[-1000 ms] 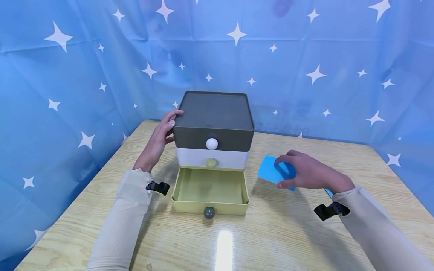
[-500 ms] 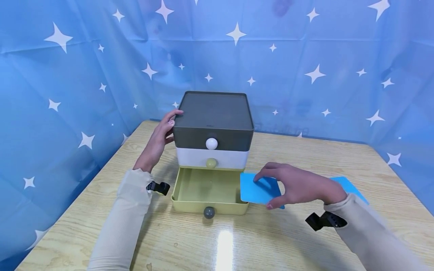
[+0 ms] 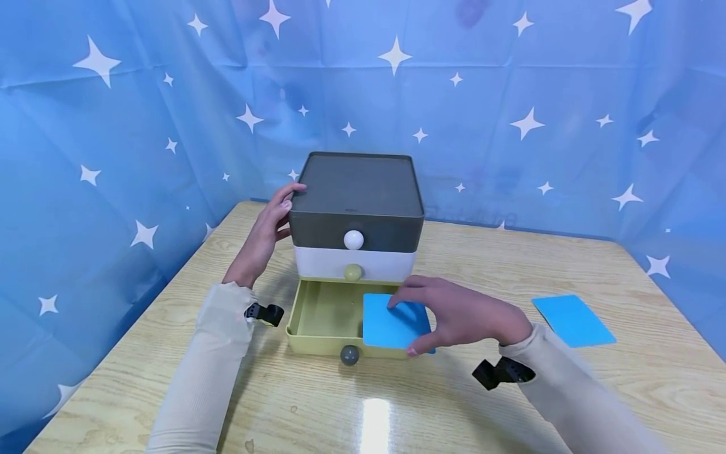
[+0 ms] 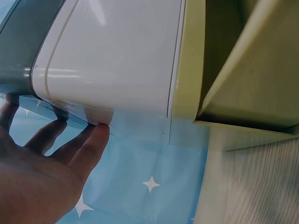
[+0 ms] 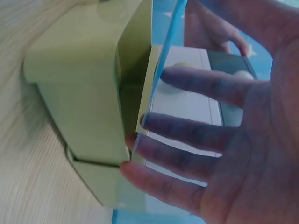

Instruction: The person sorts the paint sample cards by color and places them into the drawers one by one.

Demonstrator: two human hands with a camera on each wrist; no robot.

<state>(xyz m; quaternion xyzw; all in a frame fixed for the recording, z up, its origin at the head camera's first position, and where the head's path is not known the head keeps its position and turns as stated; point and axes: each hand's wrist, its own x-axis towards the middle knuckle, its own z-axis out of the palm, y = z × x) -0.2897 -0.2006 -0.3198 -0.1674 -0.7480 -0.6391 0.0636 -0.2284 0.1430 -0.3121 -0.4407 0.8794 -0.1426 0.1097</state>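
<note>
A stacked drawer unit point(image 3: 357, 183) stands on the table, dark grey on top, white in the middle and green-yellow below. Its bottom drawer point(image 3: 317, 345) is pulled out, with a dark round knob point(image 3: 350, 355). My left hand point(image 3: 263, 239) rests on the unit's left side, fingertips touching the wall in the left wrist view. A thin blue square card point(image 3: 388, 323) is held between thumb and fingers of my right hand point(image 3: 459, 312). The card hangs over the right part of the drawer, hiding some of it. Edge-on, the card point(image 5: 163, 51) looks like a narrow strip in the right wrist view.
Another blue square card point(image 3: 574, 320) lies on the wooden table point(image 3: 482, 249) at the right. Behind the table hangs a blue curtain point(image 3: 482, 94) with white stars. White and green knobs stick out from the upper drawers.
My right hand has carried the blue card leftward and toward me, from beside the unit to over the drawer. The card on the table has come into fuller view. My left hand has stayed put.
</note>
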